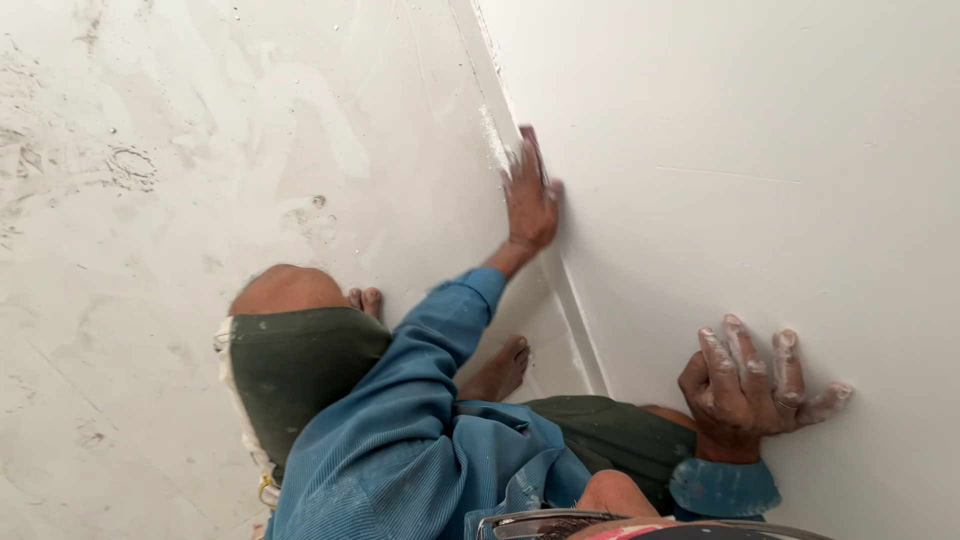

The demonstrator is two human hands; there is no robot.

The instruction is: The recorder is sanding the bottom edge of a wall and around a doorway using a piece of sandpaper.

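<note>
My left hand (530, 205) reaches forward in a blue sleeve and lies flat, fingers together, on the foot of the white wall (750, 150) where it meets the floor. Whether anything is under its palm is hidden. A smear of white filler (494, 140) runs along the joint just beyond its fingertips. My right hand (755, 385), dusted white, is pressed flat on the wall with its fingers spread and holds nothing. I am squatting, with my left knee (285, 290) raised and my bare feet (500, 368) close to the wall.
The pale floor (150, 200) on the left is dusty, with smudges and scuff marks. A narrow skirting strip (575, 310) runs along the wall's base between my hands. A rounded object's edge (600, 525) shows at the bottom of the picture.
</note>
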